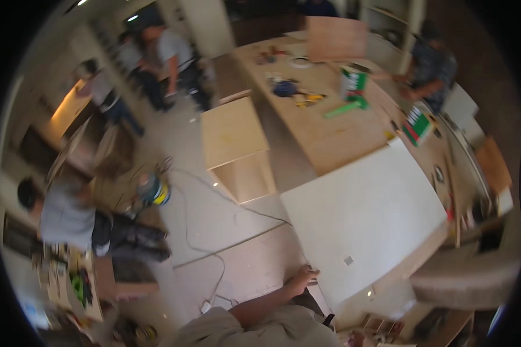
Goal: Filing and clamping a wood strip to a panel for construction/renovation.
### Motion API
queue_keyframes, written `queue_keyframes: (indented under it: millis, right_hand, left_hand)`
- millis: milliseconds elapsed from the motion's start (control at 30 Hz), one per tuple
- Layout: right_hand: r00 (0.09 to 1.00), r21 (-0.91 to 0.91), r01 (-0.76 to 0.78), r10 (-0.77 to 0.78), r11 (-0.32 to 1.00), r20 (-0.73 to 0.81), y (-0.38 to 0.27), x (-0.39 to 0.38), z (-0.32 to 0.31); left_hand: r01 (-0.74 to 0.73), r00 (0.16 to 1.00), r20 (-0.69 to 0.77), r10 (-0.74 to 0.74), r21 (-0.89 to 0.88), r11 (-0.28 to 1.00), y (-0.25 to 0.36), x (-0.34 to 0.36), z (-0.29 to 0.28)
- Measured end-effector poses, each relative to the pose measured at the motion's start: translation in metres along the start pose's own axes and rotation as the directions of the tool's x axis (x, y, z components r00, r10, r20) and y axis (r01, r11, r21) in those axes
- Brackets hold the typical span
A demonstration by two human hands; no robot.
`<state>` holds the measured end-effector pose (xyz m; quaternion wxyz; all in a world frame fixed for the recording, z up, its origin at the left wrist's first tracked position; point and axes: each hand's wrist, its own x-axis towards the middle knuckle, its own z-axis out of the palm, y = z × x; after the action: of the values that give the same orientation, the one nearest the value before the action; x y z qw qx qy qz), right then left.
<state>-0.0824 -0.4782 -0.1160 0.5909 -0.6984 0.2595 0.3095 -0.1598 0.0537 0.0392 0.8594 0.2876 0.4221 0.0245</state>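
Observation:
My left hand (303,280) is at the near left edge of a large white panel (364,208), its fingers closed over that edge. The bare forearm comes out of a light grey sleeve (214,328) at the bottom. The panel lies tilted in view, its far part over a wooden worktable (341,136), and a small dark printed square (348,260) shows near its close edge. Brown board shows under the panel's right side. My right hand does not show. The picture is somewhat blurred.
An open-fronted plywood box (235,134) stands ahead. A cable (223,266) crosses the floor. The worktable bears a green tool (346,108), a yellow tool (310,100) and white-green containers (417,125). One person (437,69) stands right; several others (69,214) work left, near a bucket (152,189).

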Motion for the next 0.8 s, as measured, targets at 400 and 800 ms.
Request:
queue_keyframes:
  millis: [400, 800]
  right_hand:
    - [0.979, -0.687, -0.163, 0.202, 0.708, -0.024, -0.092, -0.093, -0.035]
    - [0.730, -0.294, 0.120, 0.117, 0.948, 0.674, -0.123, -0.029, -0.028]
  left_hand:
    - [-0.117, 0.993, -0.021, 0.115, -0.234, 0.965, -0.078, -0.056, 0.027]
    - [-0.782, 0.587, 0.355, 0.728, 0.483, 0.394, -0.114, -0.077, -0.065]
